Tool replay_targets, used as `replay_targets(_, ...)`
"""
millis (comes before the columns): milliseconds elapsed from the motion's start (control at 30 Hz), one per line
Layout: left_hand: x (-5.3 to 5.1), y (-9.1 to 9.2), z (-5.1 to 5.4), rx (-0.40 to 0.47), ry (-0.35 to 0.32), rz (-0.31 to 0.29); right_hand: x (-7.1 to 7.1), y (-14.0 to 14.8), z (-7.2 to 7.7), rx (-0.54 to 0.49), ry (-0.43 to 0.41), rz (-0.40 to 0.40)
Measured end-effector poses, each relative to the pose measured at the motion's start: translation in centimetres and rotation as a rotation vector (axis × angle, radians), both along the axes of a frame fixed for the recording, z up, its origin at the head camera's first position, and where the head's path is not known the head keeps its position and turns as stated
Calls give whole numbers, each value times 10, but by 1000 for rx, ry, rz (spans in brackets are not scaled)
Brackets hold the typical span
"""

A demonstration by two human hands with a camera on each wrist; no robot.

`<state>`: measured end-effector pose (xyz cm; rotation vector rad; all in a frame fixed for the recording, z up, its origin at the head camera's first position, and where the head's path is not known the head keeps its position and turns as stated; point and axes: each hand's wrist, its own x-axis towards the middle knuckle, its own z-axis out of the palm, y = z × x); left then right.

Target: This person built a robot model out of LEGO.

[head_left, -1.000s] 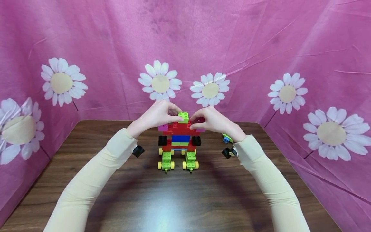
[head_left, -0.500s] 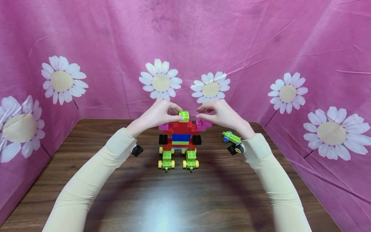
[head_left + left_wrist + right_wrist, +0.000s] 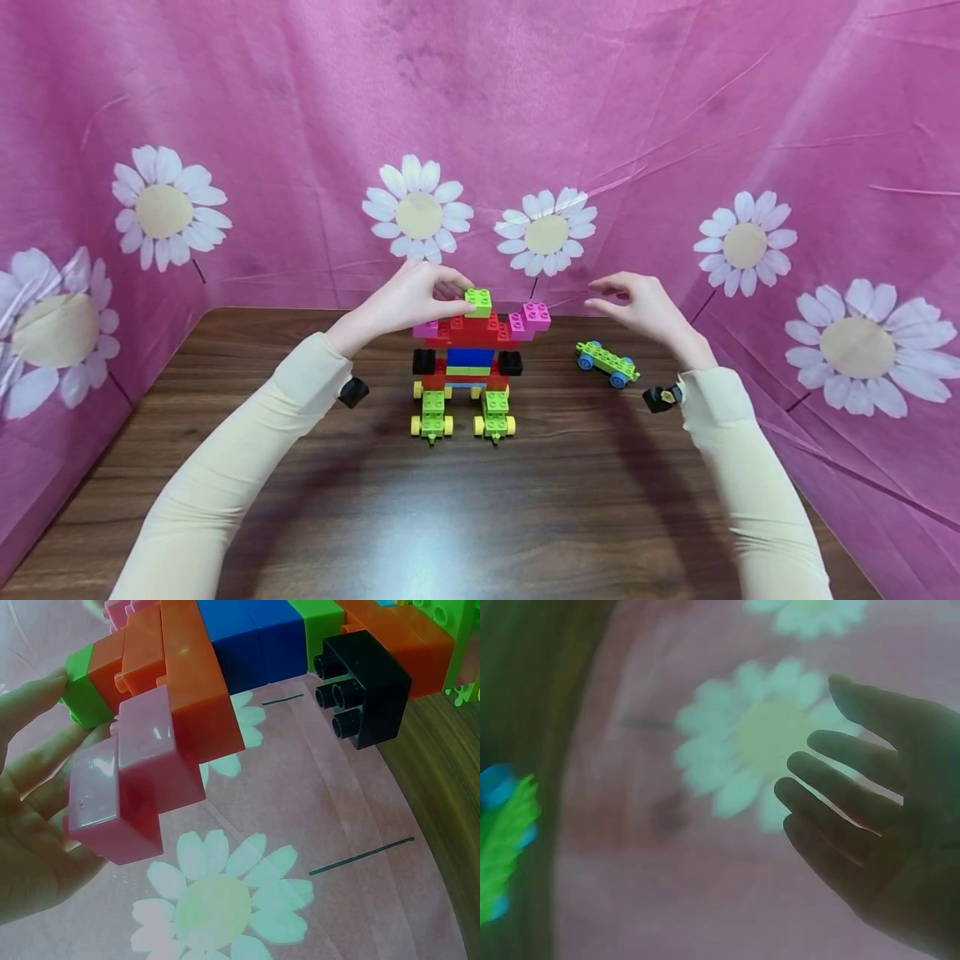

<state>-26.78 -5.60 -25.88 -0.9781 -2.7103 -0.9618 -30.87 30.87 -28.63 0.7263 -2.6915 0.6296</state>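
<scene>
A tall figure of toy building bricks stands mid-table, with a blue body (image 3: 470,357), red bricks (image 3: 472,333) above and black bricks (image 3: 511,363) at its sides. Its feet are green wheeled bases (image 3: 496,404) with yellow wheels. On top sits a lime green brick (image 3: 478,302), which my left hand (image 3: 408,297) pinches between thumb and fingers. The left wrist view shows that green brick (image 3: 88,686) at the fingertips, beside pink bricks (image 3: 150,750). My right hand (image 3: 642,307) hovers to the right, away from the figure. In the right wrist view its fingers (image 3: 840,769) are loosely extended and hold nothing.
A lime green wheeled base (image 3: 609,361) with blue wheels lies on the wooden table (image 3: 360,508), below my right hand. Pink bricks (image 3: 536,314) stick out at the figure's upper right. A pink cloth (image 3: 480,83) with daisies hangs around the table.
My right hand has left the top of the figure and moved right, uncovering the pink bricks and the blue-wheeled base. My left hand keeps its grip on the green brick.
</scene>
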Motion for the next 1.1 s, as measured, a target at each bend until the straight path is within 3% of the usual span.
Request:
replay_targets(267, 1, -3, 0, 18, -17, -15, -14, 41, -52, 64, -125, -80)
replay_targets(600, -3, -4, -5, 17, -4, -36, -29, 63, -106, 114, -273, -137)
replay_targets(767, -4, -5, -7, 17, 1, -37, -32, 67, -118, 134, -311, -147)
replay_targets(1100, -3, -6, -4, 14, 7, -29, -38, 64, -124, 154, -308, -146)
